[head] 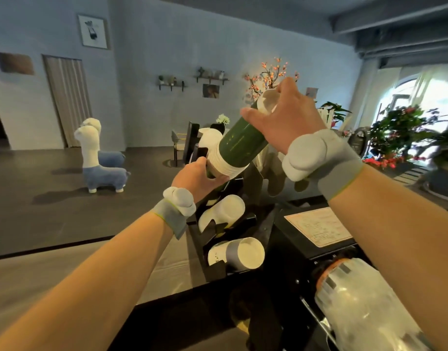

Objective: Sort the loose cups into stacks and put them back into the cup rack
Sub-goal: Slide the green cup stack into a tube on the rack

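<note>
**Green cup stack held tilted over the black rack**

Cups of dark green paper with white rims, nested into a long stack (239, 145), sit at the centre of the head view, tilted so the rimmed end points down to the left and the narrow end rises to the upper right. The left hand (196, 177) is closed around the lower, rimmed end, fingers wrapped under the white rims. The right hand (285, 117) grips the upper end, thumb along the green side and fingers curled over the white bottom of the end cup. Both wrists wear grey bands with pale rounded lumps on them.

Directly below the stack stands the black cup rack (218, 231), its slots stepping down towards the lower centre of the frame. One slot holds a plain white stack of cups (224, 211), lying at a slant. The slot beneath holds a white-and-grey stack of cups (239, 253), its open end facing the camera. Another white stack shows just behind the green one, partly hidden.

Under the rack runs the pale desk (66, 274). In the lower right corner lies a clear plastic sleeve of cups (364, 305), blurred. Right of the rack, a black box carries a pale printed label (319, 225). On the floor at the left stand two white-and-blue alpaca figures (99, 158).
</note>
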`<state>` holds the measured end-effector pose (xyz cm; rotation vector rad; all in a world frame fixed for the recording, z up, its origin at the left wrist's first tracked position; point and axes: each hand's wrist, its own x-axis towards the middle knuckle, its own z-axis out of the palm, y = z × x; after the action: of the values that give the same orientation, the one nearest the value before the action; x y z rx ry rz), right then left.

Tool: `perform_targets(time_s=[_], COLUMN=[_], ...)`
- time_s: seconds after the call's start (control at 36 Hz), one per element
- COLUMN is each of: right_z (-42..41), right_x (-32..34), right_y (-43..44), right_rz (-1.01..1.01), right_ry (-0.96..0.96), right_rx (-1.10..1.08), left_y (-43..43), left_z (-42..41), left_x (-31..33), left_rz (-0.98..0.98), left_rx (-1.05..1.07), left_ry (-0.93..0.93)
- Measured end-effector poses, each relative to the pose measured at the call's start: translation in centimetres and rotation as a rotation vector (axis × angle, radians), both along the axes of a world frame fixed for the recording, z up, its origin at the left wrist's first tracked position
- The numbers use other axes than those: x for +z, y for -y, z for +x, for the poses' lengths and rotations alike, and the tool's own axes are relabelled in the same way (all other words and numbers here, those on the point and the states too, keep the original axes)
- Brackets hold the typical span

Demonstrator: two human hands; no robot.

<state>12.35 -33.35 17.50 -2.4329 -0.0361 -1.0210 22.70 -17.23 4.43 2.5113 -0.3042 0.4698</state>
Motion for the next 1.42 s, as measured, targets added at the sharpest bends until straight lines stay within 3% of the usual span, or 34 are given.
perform_targets(time_s=[0.28, 0.44, 0.72, 1.06, 1.28, 1.42], right_z=[2.5, 5.0, 8.1, 9.8, 8.9, 6.4], right_x=[-1.2, -2.5, -4.9, -6.7, -6.9, -6.6], right_y=[0.1, 0.6, -1.2, -1.1, -2.1, -4.1], right_rz=[-0.051, -0.128, -0.350, -0.287, -0.223, -0.195], right_ry=[-0.021, -0.150, -0.300, -0.306, -0.368, -0.175], right_rx=[0.096, 0.102, 0.150, 0.140, 0.076, 0.050], left_y=[-0.5, -1.2, -0.4, 0.0, -2.3, -6.5], left_z=[2.2, 4.2, 2.8, 3.1, 0.9, -2.2], left_x=[-0.9, -2.4, -1.7, -2.8, -1.9, -1.1], left_rz=[-0.065, -0.093, -0.384, -0.332, -0.244, -0.200], left_rx=[-0.023, -0.100, -0.274, -0.222, -0.215, -0.225], left_ry=[-0.029, -0.010, -0.093, -0.201, -0.168, -0.187])
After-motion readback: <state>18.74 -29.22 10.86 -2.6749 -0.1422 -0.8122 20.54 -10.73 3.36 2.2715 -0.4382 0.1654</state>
